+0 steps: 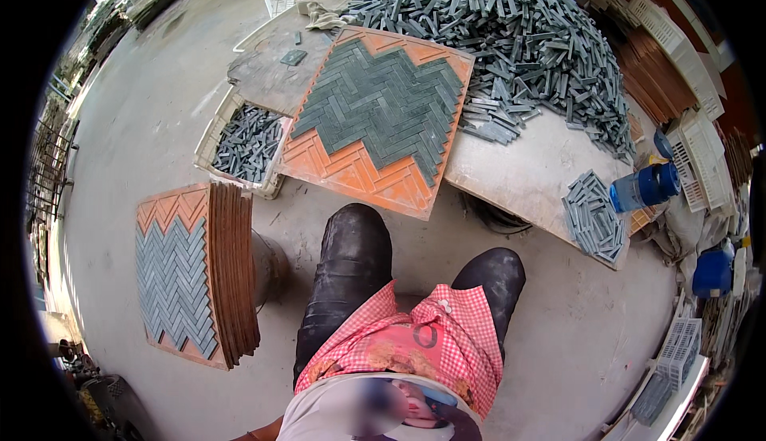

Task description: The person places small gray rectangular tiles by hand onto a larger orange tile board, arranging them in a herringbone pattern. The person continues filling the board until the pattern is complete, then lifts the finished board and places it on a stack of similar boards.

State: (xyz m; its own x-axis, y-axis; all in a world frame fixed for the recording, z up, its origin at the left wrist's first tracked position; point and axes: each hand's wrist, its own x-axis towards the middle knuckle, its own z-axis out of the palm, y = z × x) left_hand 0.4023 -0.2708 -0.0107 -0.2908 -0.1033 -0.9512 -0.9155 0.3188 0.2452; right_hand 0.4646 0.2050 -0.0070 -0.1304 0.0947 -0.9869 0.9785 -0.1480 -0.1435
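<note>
Neither of my hands shows; only a bit of my left forearm comes in at the lower edge. In front of my knees, an orange tray with moulded slots lies tilted on the work table. Dark green stone strips fill its middle in a herringbone pattern, with bare orange slots at the near and far ends. Behind it and to the right rises a large heap of loose grey-green strips. A smaller group of strips lies at the table's right corner.
A white crate of small stone pieces stands left of the table. Nearer is a stack of orange trays, its top one filled with strips. A blue water bottle stands at the right. White plastic baskets line the right side.
</note>
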